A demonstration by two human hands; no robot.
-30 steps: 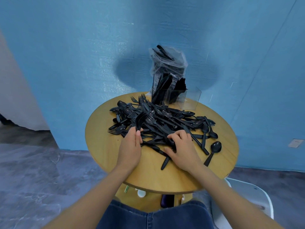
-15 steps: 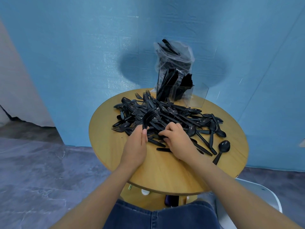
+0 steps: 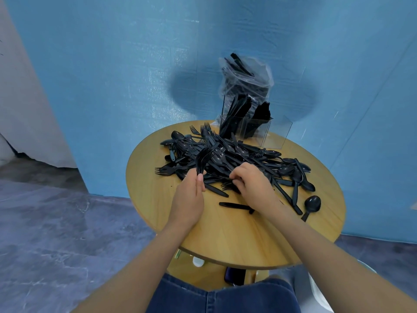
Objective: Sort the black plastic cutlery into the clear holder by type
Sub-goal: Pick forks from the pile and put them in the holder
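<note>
At the near edge of the cutlery pile on the round counter, the left hand is gripping a bunch of forks upright, while the right hand is pinching a fork, having reached further left than a second ago. The clear holder is standing at the far rim.

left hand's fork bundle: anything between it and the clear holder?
On the table, yes: the loose cutlery pile lies between the left hand, which grips the fork bundle, and the clear holder. Above the pile nothing visible blocks a lifted path. The right hand sits beside it.
</note>
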